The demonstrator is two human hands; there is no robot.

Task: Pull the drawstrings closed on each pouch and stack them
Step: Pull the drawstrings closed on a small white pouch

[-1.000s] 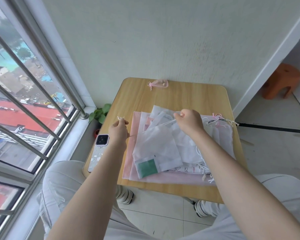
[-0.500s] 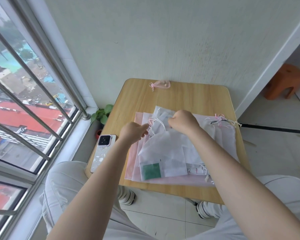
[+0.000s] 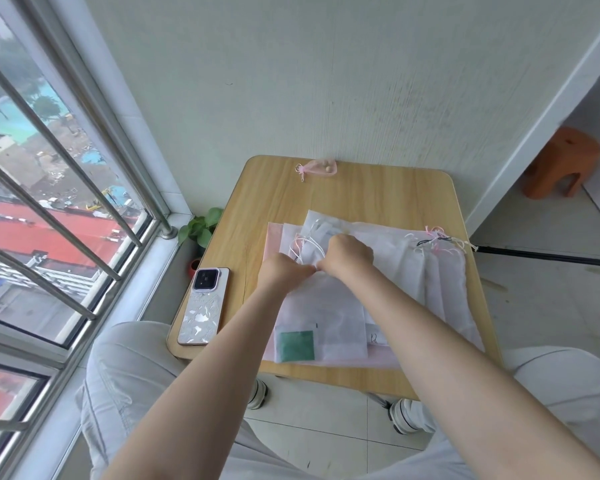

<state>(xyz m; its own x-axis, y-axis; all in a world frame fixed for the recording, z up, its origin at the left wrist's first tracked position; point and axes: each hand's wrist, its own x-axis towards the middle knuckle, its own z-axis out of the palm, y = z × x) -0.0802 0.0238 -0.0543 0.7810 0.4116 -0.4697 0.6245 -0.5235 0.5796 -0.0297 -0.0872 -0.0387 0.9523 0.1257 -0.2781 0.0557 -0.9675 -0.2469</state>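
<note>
A pile of sheer white and pink drawstring pouches lies on the small wooden table. The top white pouch has a green square in its near left corner. My left hand and my right hand meet at this pouch's far top edge, fingers curled and pinching the gathered fabric there. Loose white drawstring loops lie just beyond my hands. More pouches with tangled pink, white and black cords lie to the right. A small pink pouch sits alone at the table's far edge.
A phone in a patterned case lies on the table's left edge. A barred window runs along the left, with a small potted plant below it. An orange stool stands at the far right.
My hands were spread apart, pulling the drawstrings outward; they have since come together at the pouch's top edge. The cords now lie slack beyond my hands.
</note>
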